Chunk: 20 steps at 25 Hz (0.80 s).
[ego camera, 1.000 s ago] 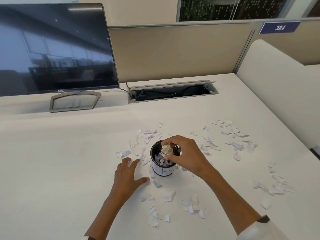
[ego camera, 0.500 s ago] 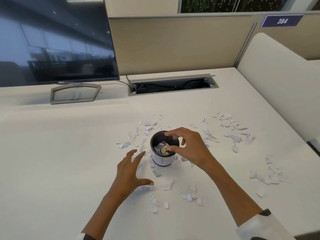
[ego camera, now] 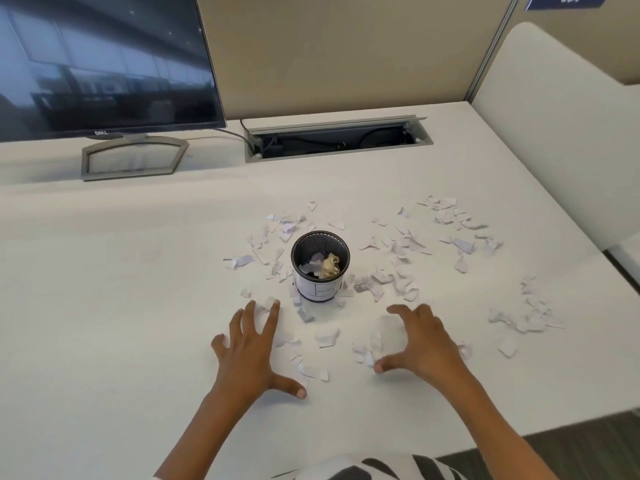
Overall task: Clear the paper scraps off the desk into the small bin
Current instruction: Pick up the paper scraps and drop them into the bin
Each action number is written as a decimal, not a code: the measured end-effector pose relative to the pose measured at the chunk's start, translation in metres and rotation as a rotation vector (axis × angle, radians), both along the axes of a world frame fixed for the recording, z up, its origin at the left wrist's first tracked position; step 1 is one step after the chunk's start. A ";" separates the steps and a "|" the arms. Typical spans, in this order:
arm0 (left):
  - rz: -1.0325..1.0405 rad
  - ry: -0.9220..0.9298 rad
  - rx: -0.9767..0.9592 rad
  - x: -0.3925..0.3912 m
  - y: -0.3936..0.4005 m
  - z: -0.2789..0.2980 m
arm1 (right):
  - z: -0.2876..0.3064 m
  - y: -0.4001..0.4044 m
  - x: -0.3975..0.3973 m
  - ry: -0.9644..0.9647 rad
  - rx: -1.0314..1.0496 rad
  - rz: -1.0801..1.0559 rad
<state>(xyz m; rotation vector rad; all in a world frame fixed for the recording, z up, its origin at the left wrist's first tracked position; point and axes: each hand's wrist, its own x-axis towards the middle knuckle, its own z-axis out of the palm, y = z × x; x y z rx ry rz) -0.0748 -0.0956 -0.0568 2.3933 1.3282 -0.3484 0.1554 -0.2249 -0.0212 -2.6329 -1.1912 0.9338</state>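
Both hands, left grip (ego camera: pixel 254 351) and right grip (ego camera: pixel 420 339), splayed open and empty on the counter (ego camera: pixel 104 306): rake the paper scraps (ego camera: pixel 325 337) between them together, then lift into the mesh bin (ego camera: pixel 320 263) ahead.

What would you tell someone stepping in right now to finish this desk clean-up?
Left hand: open, fingers spread flat on the desk, holding nothing.
Right hand: open, fingers curled over a few scraps, nothing gripped.
Small bin: upright mid-desk, between and beyond both hands; it holds a crumpled paper ball and a few scraps.
Done: only that first bit is binned.
Left: nearly everything. Paper scraps ring the bin, lie between the hands, and spread in clusters far right. Probably sweep the nearest pile together first.
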 end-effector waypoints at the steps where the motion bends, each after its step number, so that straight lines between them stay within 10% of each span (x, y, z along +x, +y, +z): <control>1: -0.017 0.001 0.013 0.002 -0.006 0.000 | -0.004 -0.003 -0.006 -0.002 -0.041 0.026; 20: 0.150 -0.617 -0.220 0.049 -0.024 0.001 | -0.026 0.052 -0.057 0.175 0.235 0.083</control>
